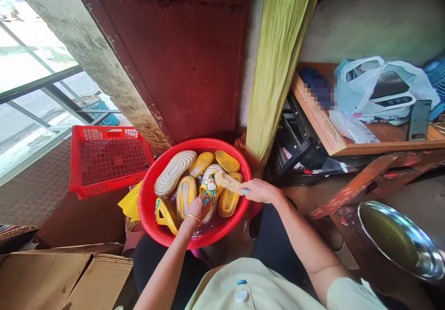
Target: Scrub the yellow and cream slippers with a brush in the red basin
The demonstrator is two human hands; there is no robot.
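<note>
A red basin (148, 222) holds dark water and several yellow and white slippers, most with their soles up. My left hand (197, 208) is closed on a yellow slipper (211, 186) with a white and teal pattern, near the basin's middle. My right hand (259, 191), over the basin's right rim, is wrapped round the handle of a scrubbing brush (227, 181). The brush's pale bristles lie at the upper right part of the held slipper. A large white sole (175, 172) rests at the upper left, and a yellow slipper (165, 216) leans at the lower left.
Left of the basin stands a red crate (111, 161), with cardboard (45, 280) below it. A dark red door (174, 60) and a yellow-green curtain (274, 69) are behind. At right are a wooden tray (333, 148) with bags, a reddish wooden stool (365, 182) and a metal bowl (392, 238).
</note>
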